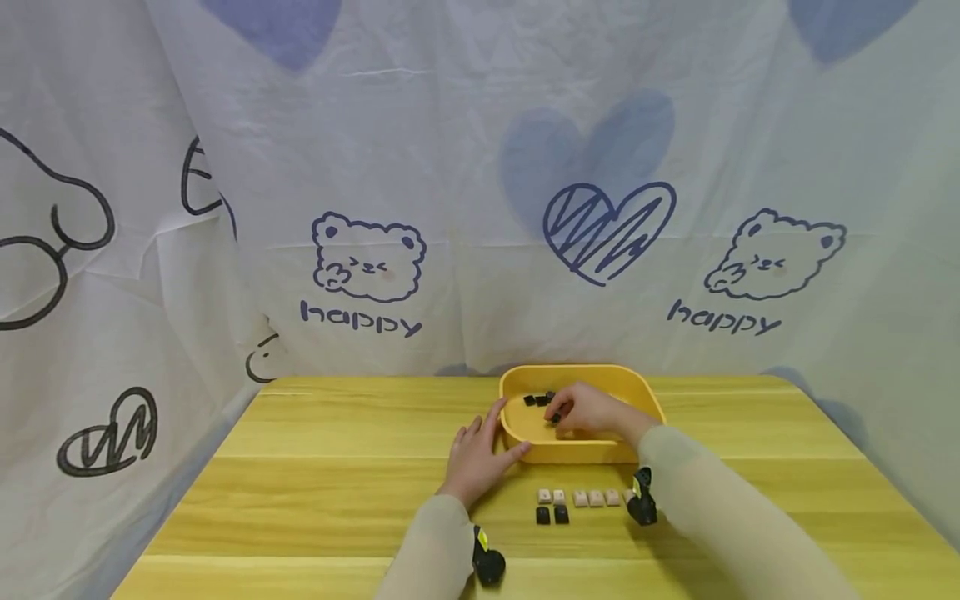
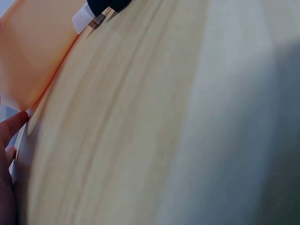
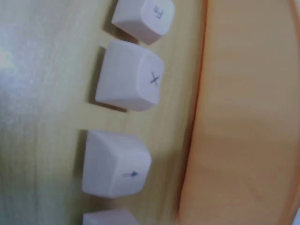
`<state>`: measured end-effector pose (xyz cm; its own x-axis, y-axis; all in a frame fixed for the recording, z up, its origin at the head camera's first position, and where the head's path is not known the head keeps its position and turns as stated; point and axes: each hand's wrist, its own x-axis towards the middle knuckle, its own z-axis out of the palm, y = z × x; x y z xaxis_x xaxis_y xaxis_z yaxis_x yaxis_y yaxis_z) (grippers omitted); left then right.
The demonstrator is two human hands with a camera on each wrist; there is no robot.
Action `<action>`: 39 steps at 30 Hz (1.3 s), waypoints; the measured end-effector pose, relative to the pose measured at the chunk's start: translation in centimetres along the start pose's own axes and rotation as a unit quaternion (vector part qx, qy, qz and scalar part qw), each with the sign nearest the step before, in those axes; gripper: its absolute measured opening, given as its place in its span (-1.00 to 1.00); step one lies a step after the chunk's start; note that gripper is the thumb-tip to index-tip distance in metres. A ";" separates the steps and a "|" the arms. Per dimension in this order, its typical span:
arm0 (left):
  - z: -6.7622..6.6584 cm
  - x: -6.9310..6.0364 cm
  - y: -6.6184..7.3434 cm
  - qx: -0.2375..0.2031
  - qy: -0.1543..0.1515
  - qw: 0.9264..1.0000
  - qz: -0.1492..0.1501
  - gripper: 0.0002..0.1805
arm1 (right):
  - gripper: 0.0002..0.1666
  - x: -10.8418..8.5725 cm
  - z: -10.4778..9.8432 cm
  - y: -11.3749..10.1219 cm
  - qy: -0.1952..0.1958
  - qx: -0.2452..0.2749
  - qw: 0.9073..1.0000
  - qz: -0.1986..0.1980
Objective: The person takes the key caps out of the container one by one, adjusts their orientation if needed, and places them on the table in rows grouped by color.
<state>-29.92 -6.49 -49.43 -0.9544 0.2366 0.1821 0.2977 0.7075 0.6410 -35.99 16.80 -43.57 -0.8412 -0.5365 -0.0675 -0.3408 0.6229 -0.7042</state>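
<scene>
Pinching a black keycap [image 1: 556, 418] under the right hand [image 1: 588, 409], inside the yellow tray [image 1: 577, 452], and touching the tray's left side with a spread-fingered left hand [image 1: 477, 460].

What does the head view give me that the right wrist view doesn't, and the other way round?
Only the head view: the left hand touching the tray, the right hand inside it, the black keycaps and the printed cloth behind.
Only the right wrist view: legible markings on the white keycaps, an X and an arrow among them.
Both: the white keycaps, the tray's wall and the wooden table.
</scene>
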 end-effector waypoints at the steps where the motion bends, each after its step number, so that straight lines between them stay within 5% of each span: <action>1: 0.0 0.0 0.0 0.001 -0.001 1.000 0.000 -0.06 | -0.77 -0.1 -0.1 0.0 0.004 -0.001 1.000 -0.004; 12: 0.0 -0.1 0.0 -0.007 0.005 1.000 0.001 -0.06 | -0.82 -2.1 -0.6 -1.0 0.039 -0.010 0.999 -0.005; 25: -0.1 -0.2 0.1 -0.007 0.004 1.000 -0.003 -0.06 | -0.78 -5.6 -0.5 -3.9 0.061 0.020 0.994 -0.087; 39: -0.3 -0.3 0.5 -0.006 -0.004 1.000 -0.011 -0.07 | -0.80 -8.8 0.4 -4.4 0.093 0.026 0.991 -0.098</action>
<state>-29.48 -6.46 -48.92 -0.9605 0.2260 0.1624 0.2762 0.7050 0.6532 -26.95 18.50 -40.14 -0.8258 -0.5267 0.2016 -0.4868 0.4854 -0.7262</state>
